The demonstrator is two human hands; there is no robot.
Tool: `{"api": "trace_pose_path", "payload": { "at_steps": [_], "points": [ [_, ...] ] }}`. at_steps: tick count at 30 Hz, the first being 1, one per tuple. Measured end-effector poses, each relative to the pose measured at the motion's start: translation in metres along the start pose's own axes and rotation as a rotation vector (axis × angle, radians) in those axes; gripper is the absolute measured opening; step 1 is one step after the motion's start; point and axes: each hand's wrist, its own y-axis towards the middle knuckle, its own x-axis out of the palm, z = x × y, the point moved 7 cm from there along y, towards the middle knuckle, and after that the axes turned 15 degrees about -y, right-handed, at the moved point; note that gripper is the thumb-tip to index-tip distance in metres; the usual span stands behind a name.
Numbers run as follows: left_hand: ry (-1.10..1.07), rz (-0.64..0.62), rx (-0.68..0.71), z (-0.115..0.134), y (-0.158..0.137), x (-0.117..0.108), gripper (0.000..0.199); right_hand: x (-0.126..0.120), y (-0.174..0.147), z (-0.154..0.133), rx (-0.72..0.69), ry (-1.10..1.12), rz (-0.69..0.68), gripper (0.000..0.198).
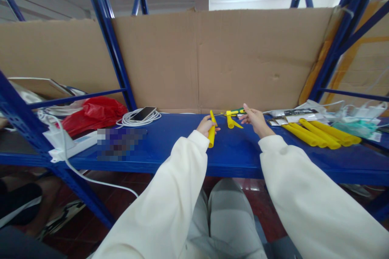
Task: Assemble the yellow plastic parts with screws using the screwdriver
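Note:
My left hand (205, 126) is closed around a yellow tube (211, 134), which stands nearly upright just above the blue shelf. My right hand (254, 119) grips a screwdriver (238, 111) by its green and yellow handle, with the thin shaft pointing left toward the tube. Below the handle is a small yellow piece (230, 122) with a pointed flap; whether it touches the screwdriver I cannot tell. Part of the screwdriver's tip is too small to make out.
Several yellow tubes (317, 134) lie at right beside plastic packets (300, 113). Coiled white cable (153, 117) with a phone (143, 113) on it, a red bag (97, 113) and a white power strip (82, 143) sit at left. Cardboard (243, 56) lines the shelf's back.

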Motion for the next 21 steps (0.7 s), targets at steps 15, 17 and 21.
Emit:
{"api": "trace_pose_path", "payload": {
  "at_steps": [15,17,21],
  "points": [
    [0.09,0.046,0.083,0.0021,-0.0003,-0.0019,0.063,0.0021,-0.0052,0.0071,0.128,0.005,-0.012,0.036],
    [0.095,0.043,0.081,0.0021,-0.0004,-0.0018,0.063,0.0032,-0.0039,0.0083,0.132,0.026,-0.028,0.038],
    [0.083,0.042,0.067,0.0028,-0.0018,-0.0016,0.063,0.0072,-0.0019,0.0069,0.129,0.102,-0.094,0.039]
  ]
}}
